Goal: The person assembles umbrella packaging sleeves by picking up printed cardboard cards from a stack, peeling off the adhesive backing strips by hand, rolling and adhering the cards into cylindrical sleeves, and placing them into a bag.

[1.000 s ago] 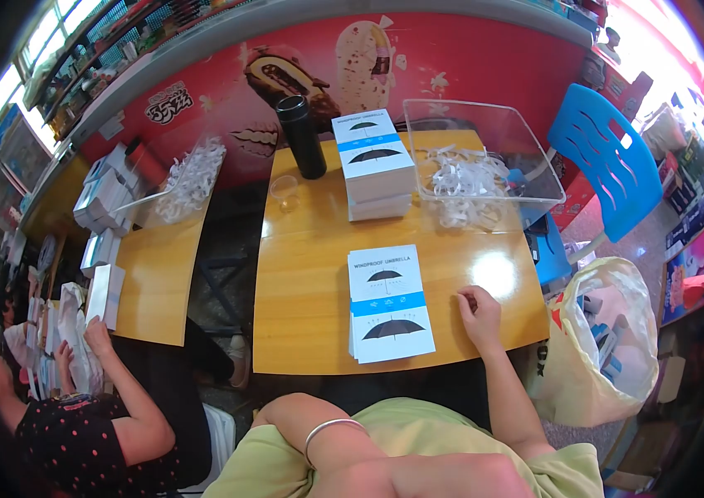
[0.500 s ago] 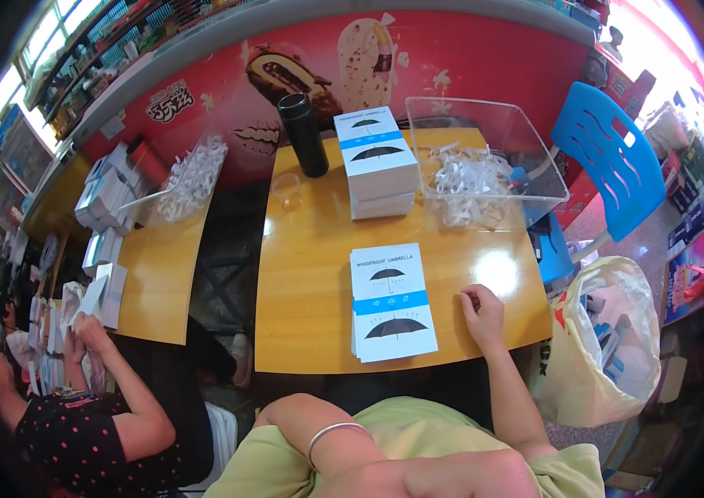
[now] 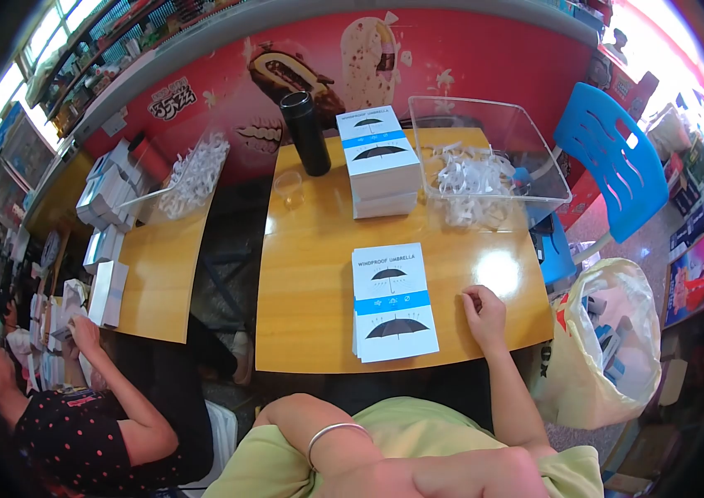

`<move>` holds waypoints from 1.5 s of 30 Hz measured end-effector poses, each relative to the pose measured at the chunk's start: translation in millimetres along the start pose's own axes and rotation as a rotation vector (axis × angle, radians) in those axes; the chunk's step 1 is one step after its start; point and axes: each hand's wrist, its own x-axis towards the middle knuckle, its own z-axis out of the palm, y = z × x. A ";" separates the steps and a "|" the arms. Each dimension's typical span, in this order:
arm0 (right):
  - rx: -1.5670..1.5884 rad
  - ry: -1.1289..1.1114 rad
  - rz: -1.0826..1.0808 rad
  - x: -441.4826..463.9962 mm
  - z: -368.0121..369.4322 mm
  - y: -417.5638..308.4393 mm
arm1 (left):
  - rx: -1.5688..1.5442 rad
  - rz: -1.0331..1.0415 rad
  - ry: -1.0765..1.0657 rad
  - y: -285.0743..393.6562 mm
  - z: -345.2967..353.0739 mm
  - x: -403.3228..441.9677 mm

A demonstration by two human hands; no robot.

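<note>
My right hand (image 3: pixel 485 315) rests on the right front of the wooden table (image 3: pixel 310 307), fingers curled in, with nothing visible in it. My left arm bends across my body at the bottom edge, a silver bangle (image 3: pixel 324 437) round it; the fingers of my left hand do not show. Left of my right hand, apart from it, lies a stack of white printed cards (image 3: pixel 395 340) marked "WINDPROOF UMBRELLA", its edges slightly uneven. A taller stack of the same cards (image 3: pixel 383 178) stands farther back.
A clear plastic bin (image 3: pixel 526 212) holds white paper strips. A black flask (image 3: pixel 305 137) and a clear cup (image 3: pixel 289 191) stand back left. A pale bag (image 3: pixel 572 357) and a blue chair (image 3: pixel 609 158) are on the right. Another person (image 3: pixel 111 415) works at the left table.
The other person's hand at left has moved left and down, away from the upright white stack, and the lifted white piece is no longer there. My hands and the cards stay put.
</note>
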 end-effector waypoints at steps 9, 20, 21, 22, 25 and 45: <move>0.018 0.008 -0.004 -0.8 -1.1 -5.0 | -0.032 0.118 0.298 -9.8 25.6 -9.4; 0.060 -0.064 0.148 -0.3 -4.7 -10.6 | 0.055 -0.009 0.238 4.4 21.3 4.5; 0.064 -0.058 0.144 -0.3 -4.3 -10.3 | 0.043 0.021 0.200 1.3 18.1 6.8; 0.067 -0.052 0.140 -0.5 -3.9 -9.6 | 0.030 0.050 0.162 -1.9 14.9 9.1; 0.048 -0.011 0.048 -1.3 -0.8 -5.4 | 0.003 0.108 0.100 -9.7 6.0 3.2; 0.047 -0.018 0.043 -0.6 -1.2 -9.5 | 0.825 -0.376 0.603 86.4 -103.5 -9.3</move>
